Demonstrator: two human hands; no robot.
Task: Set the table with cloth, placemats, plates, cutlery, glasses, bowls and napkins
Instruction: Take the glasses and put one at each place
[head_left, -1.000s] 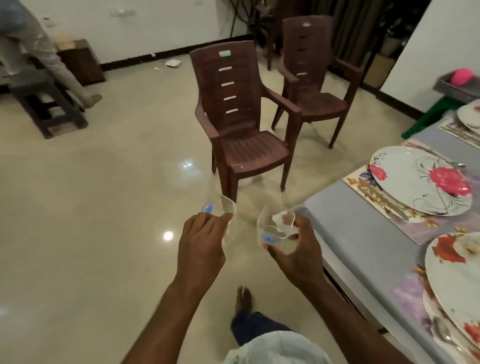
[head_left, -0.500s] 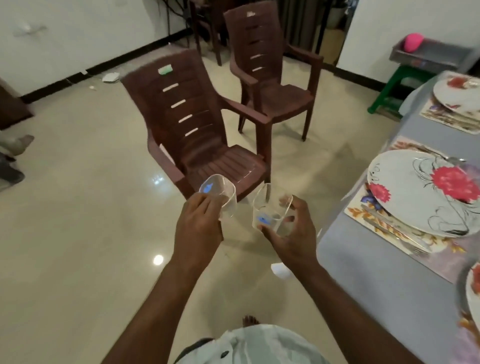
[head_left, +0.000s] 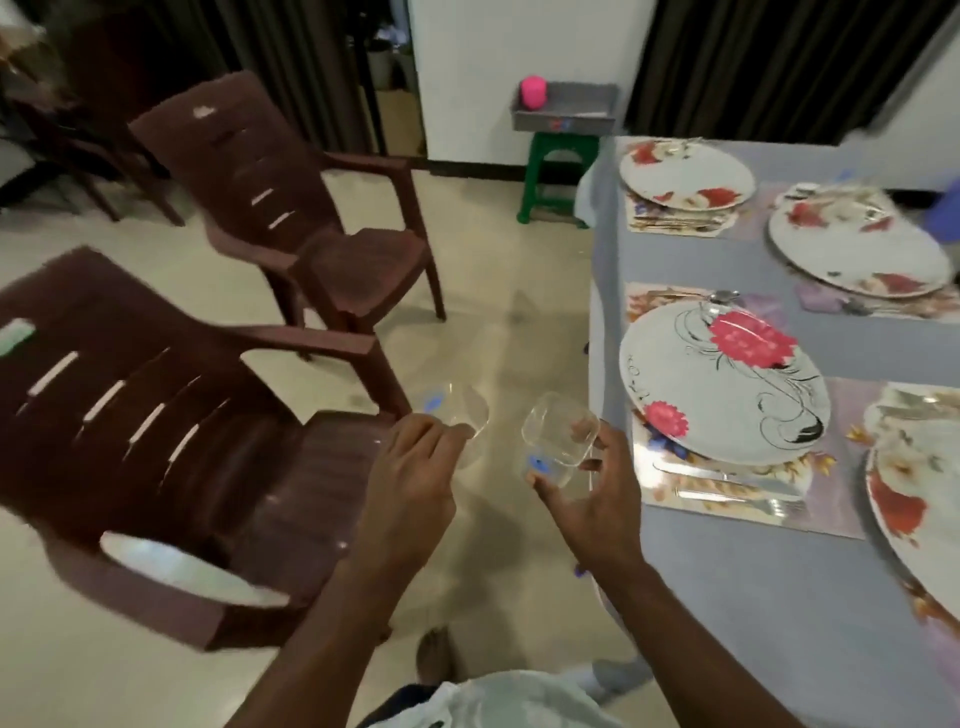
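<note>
Left hand (head_left: 410, 488) curled round one glass (head_left: 464, 415); right hand (head_left: 597, 499) pinching another glass (head_left: 558, 441); both grips over the floor, just beside the surface (head_left: 727, 571); farther off, plates (head_left: 722, 384) on placemats (head_left: 841, 499); chairs (head_left: 156, 415) to the left.

two brown plastic chairs (head_left: 171, 447), green stool (head_left: 558, 174), grey tray (head_left: 566, 111), pink ball (head_left: 534, 92)

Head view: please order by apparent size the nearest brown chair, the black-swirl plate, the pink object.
1. nearest brown chair, though closest to camera
2. black-swirl plate
3. pink object, though farthest away
</note>
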